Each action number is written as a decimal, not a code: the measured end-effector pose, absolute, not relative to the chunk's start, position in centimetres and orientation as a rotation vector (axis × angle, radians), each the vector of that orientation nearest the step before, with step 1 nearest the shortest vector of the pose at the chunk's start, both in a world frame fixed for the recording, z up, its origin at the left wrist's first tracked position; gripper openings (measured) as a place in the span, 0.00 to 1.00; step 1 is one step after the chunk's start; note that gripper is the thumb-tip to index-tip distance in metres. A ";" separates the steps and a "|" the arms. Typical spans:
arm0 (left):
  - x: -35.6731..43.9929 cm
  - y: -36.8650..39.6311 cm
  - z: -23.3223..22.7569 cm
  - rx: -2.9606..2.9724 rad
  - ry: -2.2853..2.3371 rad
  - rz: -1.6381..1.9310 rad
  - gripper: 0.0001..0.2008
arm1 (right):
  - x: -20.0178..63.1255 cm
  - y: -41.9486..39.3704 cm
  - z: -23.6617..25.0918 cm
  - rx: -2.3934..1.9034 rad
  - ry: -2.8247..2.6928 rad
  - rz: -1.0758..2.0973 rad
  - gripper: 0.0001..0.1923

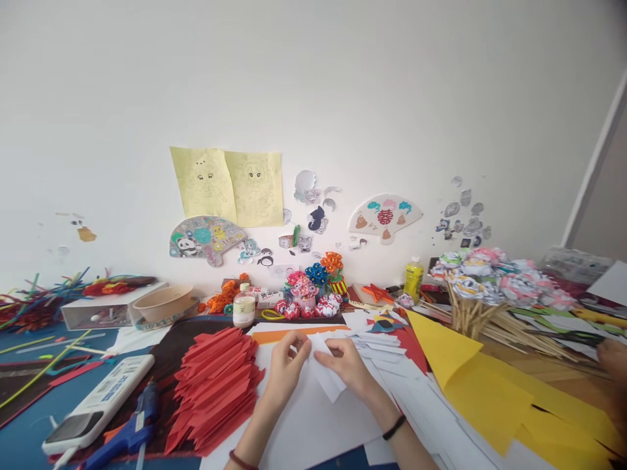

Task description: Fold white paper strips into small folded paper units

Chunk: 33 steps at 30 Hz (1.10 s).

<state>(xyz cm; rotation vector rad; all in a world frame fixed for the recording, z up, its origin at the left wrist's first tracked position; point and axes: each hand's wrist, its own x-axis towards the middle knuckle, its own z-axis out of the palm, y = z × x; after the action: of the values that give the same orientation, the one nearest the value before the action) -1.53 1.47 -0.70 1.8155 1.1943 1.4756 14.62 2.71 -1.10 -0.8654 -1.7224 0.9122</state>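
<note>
My left hand (287, 367) and my right hand (347, 367) meet over a small white paper piece (327, 378), both pinching and folding it above a large white sheet (313, 424). Just left of my left hand lies a pile of folded red paper pieces (215, 385). A stack of white paper strips (379, 346) lies right of my right hand. A dark band circles my right wrist and a red one my left.
A remote control (100, 405) and a blue glue gun (130, 431) lie at the front left. Yellow paper sheets (490, 385) spread to the right, beneath paper flowers on wooden sticks (490, 287). A small bottle (243, 305), a bowl (164, 301) and paper crafts line the wall.
</note>
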 end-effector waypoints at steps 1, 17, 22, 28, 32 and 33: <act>-1.5 1.4 -0.7 1.812 1.187 1.477 0.11 | 14.6 2.7 -1.0 -0.852 -1.717 0.936 0.24; -0.8 0.3 0.0 2.009 1.162 1.355 0.16 | 15.1 2.7 -0.7 -0.761 -1.451 1.157 0.13; -0.9 0.3 0.1 2.021 1.120 1.322 0.15 | 15.2 2.6 -0.7 -0.766 -1.438 1.185 0.12; -1.0 0.4 -0.2 2.010 1.147 1.360 0.14 | 15.2 2.6 -0.8 -0.776 -1.480 1.149 0.15; -0.9 0.3 -0.2 2.003 1.123 1.389 0.15 | 15.1 2.5 -0.6 -0.835 -1.515 1.128 0.18; -0.9 0.3 -0.2 1.992 1.128 1.380 0.15 | 15.2 2.5 -0.5 -0.838 -1.524 1.130 0.18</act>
<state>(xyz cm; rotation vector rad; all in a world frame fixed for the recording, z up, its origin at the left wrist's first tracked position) -0.95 0.29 -0.22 1.9925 1.1281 1.3805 15.16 2.46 -0.55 -0.8378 -1.5238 1.1302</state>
